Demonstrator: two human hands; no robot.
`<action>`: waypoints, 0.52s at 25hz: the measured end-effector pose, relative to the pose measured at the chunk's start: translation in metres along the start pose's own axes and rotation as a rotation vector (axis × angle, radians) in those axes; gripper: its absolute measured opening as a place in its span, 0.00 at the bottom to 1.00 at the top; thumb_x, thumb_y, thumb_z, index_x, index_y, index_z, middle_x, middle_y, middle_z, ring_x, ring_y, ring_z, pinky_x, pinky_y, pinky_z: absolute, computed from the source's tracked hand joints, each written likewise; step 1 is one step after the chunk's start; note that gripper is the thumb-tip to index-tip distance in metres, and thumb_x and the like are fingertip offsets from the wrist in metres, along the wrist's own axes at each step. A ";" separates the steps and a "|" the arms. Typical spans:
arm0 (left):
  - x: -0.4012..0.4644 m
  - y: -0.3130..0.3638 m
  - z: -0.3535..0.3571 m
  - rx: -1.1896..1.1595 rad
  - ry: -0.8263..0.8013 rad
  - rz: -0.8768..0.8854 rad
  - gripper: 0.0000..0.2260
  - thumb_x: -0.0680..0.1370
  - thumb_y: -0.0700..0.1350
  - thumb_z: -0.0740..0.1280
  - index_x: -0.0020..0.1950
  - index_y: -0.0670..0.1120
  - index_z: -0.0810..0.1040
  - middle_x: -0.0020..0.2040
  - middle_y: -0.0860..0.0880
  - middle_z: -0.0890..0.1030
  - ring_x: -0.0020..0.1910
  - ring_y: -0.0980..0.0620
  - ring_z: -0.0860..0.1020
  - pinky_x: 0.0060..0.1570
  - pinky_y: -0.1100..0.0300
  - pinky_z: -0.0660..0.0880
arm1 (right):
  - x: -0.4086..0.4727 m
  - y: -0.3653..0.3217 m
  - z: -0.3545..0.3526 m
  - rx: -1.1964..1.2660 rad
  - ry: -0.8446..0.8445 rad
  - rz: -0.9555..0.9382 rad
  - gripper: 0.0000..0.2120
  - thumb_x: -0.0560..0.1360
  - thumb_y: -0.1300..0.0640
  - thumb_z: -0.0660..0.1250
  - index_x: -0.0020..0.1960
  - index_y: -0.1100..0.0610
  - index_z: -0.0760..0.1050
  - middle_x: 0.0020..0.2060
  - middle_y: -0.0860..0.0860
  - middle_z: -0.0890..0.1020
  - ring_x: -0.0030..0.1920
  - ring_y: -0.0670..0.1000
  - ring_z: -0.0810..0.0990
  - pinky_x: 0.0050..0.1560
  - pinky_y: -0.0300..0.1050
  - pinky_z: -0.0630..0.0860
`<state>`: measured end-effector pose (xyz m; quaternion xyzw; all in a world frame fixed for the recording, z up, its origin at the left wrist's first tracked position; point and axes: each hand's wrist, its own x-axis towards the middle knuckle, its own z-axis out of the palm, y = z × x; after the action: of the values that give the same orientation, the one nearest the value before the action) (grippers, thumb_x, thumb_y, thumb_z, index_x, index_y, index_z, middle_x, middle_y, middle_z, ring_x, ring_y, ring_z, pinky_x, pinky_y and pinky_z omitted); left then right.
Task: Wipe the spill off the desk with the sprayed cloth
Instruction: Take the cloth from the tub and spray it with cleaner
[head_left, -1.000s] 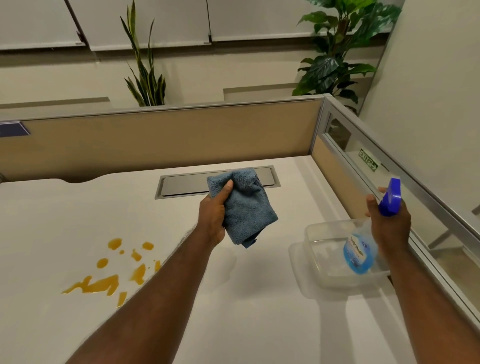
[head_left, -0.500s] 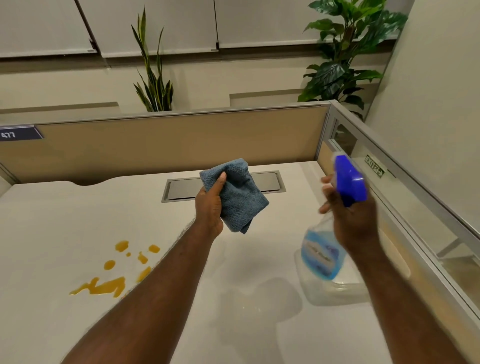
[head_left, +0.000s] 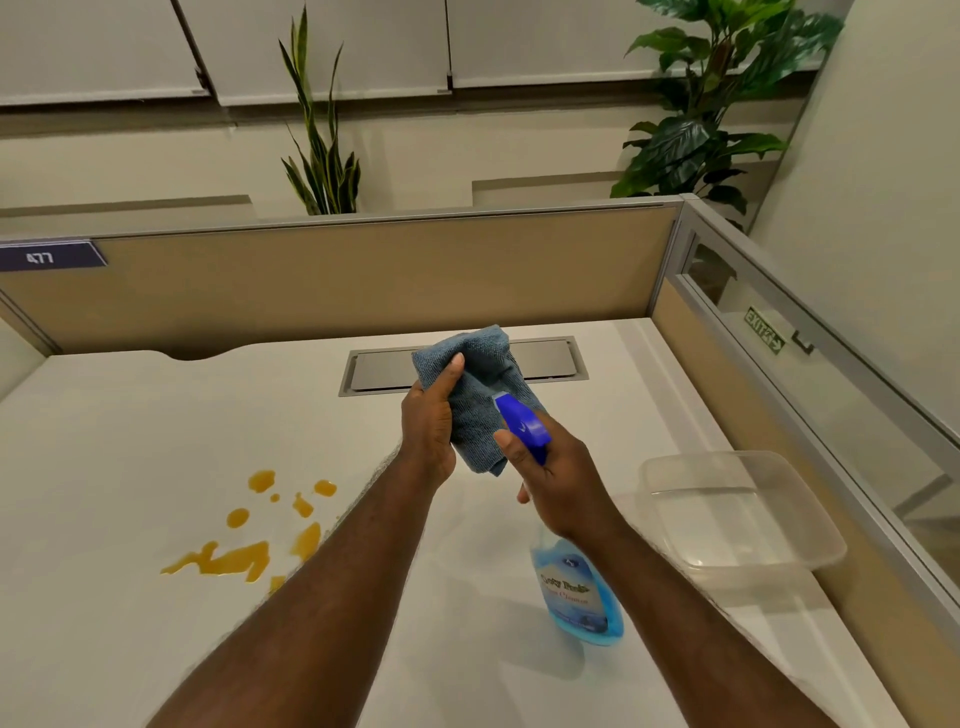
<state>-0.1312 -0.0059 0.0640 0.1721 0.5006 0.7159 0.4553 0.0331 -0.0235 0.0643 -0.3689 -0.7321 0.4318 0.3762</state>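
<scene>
Fingers (head_left: 453, 370) of the left hand (head_left: 431, 426) pinch one folded blue cloth (head_left: 480, 387), held up above the bench (head_left: 104, 441). Those of the right hand (head_left: 558, 478) wrap the neck of one spray bottle (head_left: 576, 592), its blue nozzle (head_left: 522, 423) touching or just short of the cloth; which one cannot be told. One orange spill (head_left: 234, 558), a large puddle with several smaller drops around it, lies on the bench to the left, partly hidden by the left forearm. One clear plastic tub (head_left: 737, 512) sits to the right, near the partition (head_left: 363, 280). One grey cable hatch (head_left: 550, 358) lies behind the cloth. Two plants (head_left: 317, 156) stand beyond the partition.
</scene>
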 end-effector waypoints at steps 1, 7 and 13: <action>0.000 -0.001 -0.002 0.002 -0.002 -0.001 0.17 0.74 0.49 0.72 0.61 0.44 0.80 0.56 0.43 0.85 0.55 0.42 0.83 0.54 0.47 0.80 | 0.002 0.000 0.002 -0.011 -0.003 0.004 0.16 0.71 0.33 0.60 0.50 0.44 0.70 0.33 0.47 0.76 0.28 0.48 0.78 0.29 0.38 0.77; 0.002 -0.005 -0.006 0.026 0.004 -0.002 0.15 0.74 0.49 0.72 0.58 0.45 0.81 0.54 0.43 0.85 0.54 0.42 0.83 0.55 0.45 0.80 | 0.009 0.006 0.011 -0.068 0.023 0.029 0.16 0.74 0.37 0.60 0.50 0.49 0.71 0.31 0.47 0.76 0.27 0.49 0.79 0.30 0.40 0.78; 0.001 -0.006 -0.007 0.038 0.003 0.009 0.12 0.75 0.48 0.71 0.57 0.47 0.81 0.55 0.43 0.85 0.54 0.43 0.83 0.54 0.46 0.80 | 0.008 0.007 0.014 -0.046 0.020 0.069 0.17 0.72 0.36 0.60 0.51 0.49 0.70 0.31 0.48 0.76 0.26 0.47 0.79 0.27 0.31 0.75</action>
<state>-0.1343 -0.0086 0.0556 0.1819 0.5138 0.7087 0.4480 0.0188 -0.0188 0.0545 -0.4067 -0.7249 0.4237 0.3599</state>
